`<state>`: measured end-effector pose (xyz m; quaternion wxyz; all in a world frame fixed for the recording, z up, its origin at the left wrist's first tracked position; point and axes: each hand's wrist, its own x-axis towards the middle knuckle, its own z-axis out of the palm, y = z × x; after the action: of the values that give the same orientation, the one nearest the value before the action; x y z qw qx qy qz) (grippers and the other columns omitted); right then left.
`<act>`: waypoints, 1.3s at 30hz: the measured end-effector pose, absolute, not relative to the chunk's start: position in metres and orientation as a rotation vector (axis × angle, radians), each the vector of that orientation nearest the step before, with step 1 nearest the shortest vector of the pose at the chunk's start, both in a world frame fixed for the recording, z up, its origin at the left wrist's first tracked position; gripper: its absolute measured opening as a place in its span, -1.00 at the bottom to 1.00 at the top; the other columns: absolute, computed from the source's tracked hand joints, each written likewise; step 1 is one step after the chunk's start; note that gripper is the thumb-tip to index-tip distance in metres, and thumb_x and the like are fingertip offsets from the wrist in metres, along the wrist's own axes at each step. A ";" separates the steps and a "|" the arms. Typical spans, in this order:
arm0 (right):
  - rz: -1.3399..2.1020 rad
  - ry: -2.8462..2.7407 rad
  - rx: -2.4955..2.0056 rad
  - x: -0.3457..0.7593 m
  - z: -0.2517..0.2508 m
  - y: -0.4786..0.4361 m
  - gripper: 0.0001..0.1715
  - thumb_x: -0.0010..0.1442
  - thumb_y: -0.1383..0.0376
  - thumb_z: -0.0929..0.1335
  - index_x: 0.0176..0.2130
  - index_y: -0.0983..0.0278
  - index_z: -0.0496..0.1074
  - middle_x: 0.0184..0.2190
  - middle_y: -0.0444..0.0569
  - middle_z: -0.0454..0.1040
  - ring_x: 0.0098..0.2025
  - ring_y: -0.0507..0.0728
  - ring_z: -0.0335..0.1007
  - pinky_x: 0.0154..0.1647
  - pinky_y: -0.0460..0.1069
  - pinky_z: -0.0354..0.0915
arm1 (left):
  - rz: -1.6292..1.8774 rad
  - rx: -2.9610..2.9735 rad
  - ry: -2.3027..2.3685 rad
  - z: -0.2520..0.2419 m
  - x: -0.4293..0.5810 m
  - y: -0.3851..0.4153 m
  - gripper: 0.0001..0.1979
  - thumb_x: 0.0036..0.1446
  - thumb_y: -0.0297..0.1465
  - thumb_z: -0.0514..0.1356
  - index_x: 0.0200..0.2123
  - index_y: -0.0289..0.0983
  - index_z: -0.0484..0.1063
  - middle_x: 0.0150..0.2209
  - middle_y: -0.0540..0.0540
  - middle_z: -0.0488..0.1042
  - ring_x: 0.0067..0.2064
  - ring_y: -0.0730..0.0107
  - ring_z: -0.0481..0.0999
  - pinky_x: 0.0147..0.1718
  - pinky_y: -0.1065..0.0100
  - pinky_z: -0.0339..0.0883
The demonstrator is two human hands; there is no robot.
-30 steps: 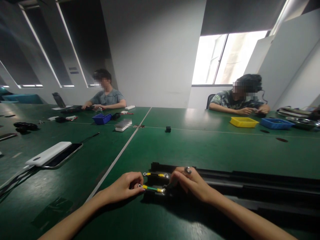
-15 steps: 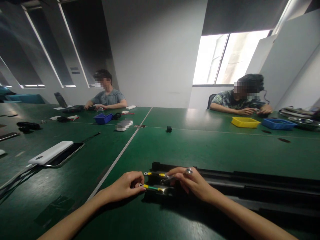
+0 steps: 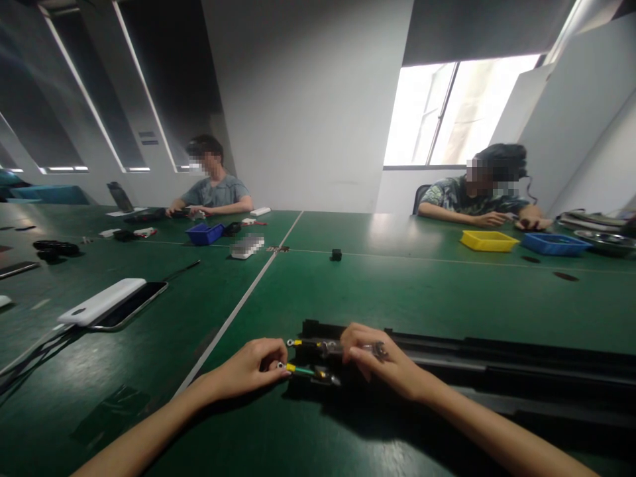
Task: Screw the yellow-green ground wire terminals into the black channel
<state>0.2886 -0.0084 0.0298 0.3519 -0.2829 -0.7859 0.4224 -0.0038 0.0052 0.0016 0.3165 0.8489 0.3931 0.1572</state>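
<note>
Thumb and fingers of my left hand (image 3: pixel 256 363) pinch the ring-terminal end of a short green wire (image 3: pixel 304 371) with yellow sleeves. The wire's other end meets a shiny metal fastener (image 3: pixel 325 376) on the long black housing (image 3: pixel 447 354). Just beyond lies a second short wire (image 3: pixel 307 344), also yellow-sleeved, with a ring terminal at its free end. Closed around a metal wrench (image 3: pixel 380 349), my right hand (image 3: pixel 385 371) is over the housing. One forked jaw of the wrench sticks out to the right; its other end points left, near the second wire's inner end.
A white power bank (image 3: pixel 106 301) and a phone (image 3: pixel 132 306) with cables lie at left. A small black cube (image 3: pixel 336 255) sits mid-table. Blue (image 3: pixel 205 233) and yellow (image 3: pixel 489 241) bins stand farther back, near two people seated across the table.
My right hand has turned with the wrench, its left end swinging away from me and the forked jaw tipping right. My left hand stays on the green wire.
</note>
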 end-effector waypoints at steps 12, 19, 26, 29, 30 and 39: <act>1.271 -1.851 -0.847 0.284 0.020 -0.007 -0.53 0.29 -0.09 0.20 -0.28 0.27 0.21 -0.50 -0.20 0.23 -0.61 -0.08 0.00 -0.66 -0.16 -0.04 | 0.417 2.221 1.024 0.001 -0.004 0.005 -0.89 0.19 -0.39 0.17 -0.34 -0.31 0.35 -0.41 0.05 0.31 -0.41 0.44 0.28 -0.43 0.48 0.14; 1.134 -1.918 -0.884 0.284 0.025 -0.008 -0.44 0.31 -0.14 0.13 -0.36 0.28 0.24 -0.52 -0.17 0.18 -0.52 -0.01 0.10 -0.50 -0.09 0.15 | 0.413 2.203 1.018 0.002 -0.004 0.006 -0.91 0.18 -0.40 0.17 -0.33 -0.30 0.35 -0.40 0.05 0.31 -0.41 0.45 0.28 -0.43 0.49 0.14; 1.125 -1.981 -0.933 0.284 0.027 -0.009 -0.48 0.33 -0.10 0.14 -0.33 0.27 0.24 -0.52 -0.17 0.20 -0.54 -0.02 0.09 -0.57 -0.12 0.11 | 0.408 2.206 1.024 0.004 -0.003 0.005 -0.91 0.18 -0.40 0.17 -0.34 -0.30 0.34 -0.40 0.04 0.31 -0.40 0.44 0.28 -0.43 0.48 0.14; 1.122 -2.020 -0.947 0.283 0.028 -0.009 -0.47 0.32 -0.10 0.14 -0.34 0.27 0.25 -0.51 -0.15 0.23 -0.54 -0.02 0.12 -0.59 -0.13 0.12 | 0.407 2.210 1.030 0.002 -0.004 0.005 -0.91 0.18 -0.39 0.17 -0.34 -0.30 0.35 -0.40 0.05 0.31 -0.41 0.45 0.28 -0.43 0.48 0.14; 1.119 -2.035 -0.949 0.283 0.028 -0.009 -0.47 0.32 -0.10 0.14 -0.35 0.27 0.25 -0.51 -0.15 0.24 -0.54 -0.02 0.13 -0.59 -0.13 0.12 | 0.407 2.210 1.029 0.002 -0.004 0.005 -0.91 0.18 -0.39 0.16 -0.34 -0.30 0.34 -0.40 0.05 0.31 -0.41 0.44 0.28 -0.43 0.48 0.14; 1.025 -2.166 -0.902 0.283 0.028 -0.006 -0.49 0.35 -0.05 0.12 -0.35 0.27 0.29 -0.49 -0.13 0.30 -0.47 0.01 0.19 -0.46 -0.11 0.18 | 0.397 2.233 1.036 0.003 -0.004 0.005 -0.92 0.18 -0.40 0.16 -0.34 -0.29 0.34 -0.41 0.04 0.30 -0.41 0.45 0.28 -0.43 0.49 0.14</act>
<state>0.2829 -0.0056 0.0282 0.2865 -0.3375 -0.8106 0.3835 -0.0038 0.0055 0.0028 0.3185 0.8488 0.3940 0.1508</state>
